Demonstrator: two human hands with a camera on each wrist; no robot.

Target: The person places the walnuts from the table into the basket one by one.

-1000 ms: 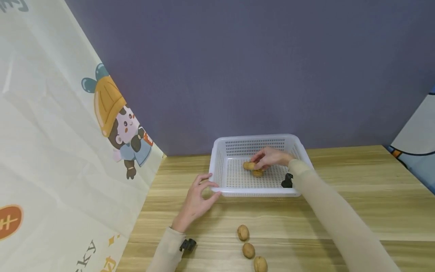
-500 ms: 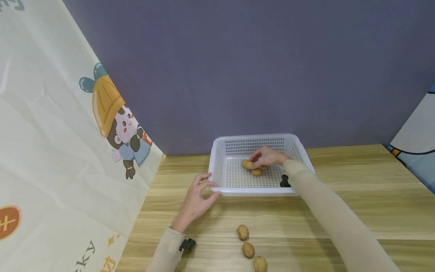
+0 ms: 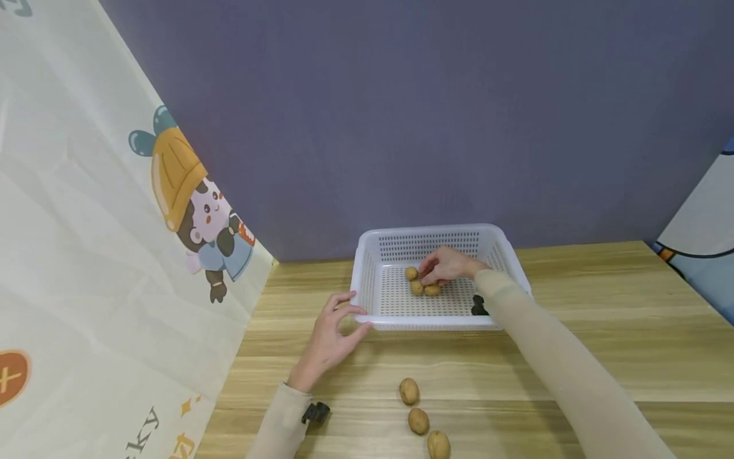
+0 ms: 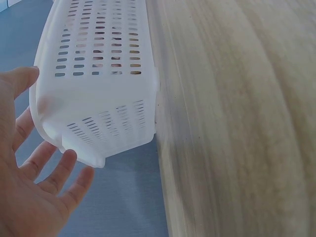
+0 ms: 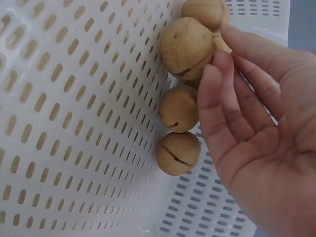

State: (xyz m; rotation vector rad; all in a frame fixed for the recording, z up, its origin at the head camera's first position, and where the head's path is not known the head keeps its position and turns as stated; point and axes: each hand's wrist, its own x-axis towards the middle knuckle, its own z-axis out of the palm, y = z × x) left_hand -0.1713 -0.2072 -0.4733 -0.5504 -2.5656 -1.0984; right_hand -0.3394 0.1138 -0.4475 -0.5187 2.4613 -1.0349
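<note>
Since the earlier frame, walnuts [image 3: 417, 288] have spread apart inside the basket [image 3: 430, 324]. Remotely, I record the left hand [image 3: 331, 338] part-spread, gripping its near-left corner; the right hand [image 3: 447, 265], fingers bent beside the walnuts, whether gripping one I cannot tell.

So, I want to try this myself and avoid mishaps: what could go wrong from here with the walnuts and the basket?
The three walnuts on the table are roundish and uncontained, so a bump might roll them away.
The right hand is close among the basket walnuts; withdrawing it could nudge them apart.
The right sleeve crosses the basket at its front right corner and might catch the rim; the left hand touches only the front left corner.
</note>
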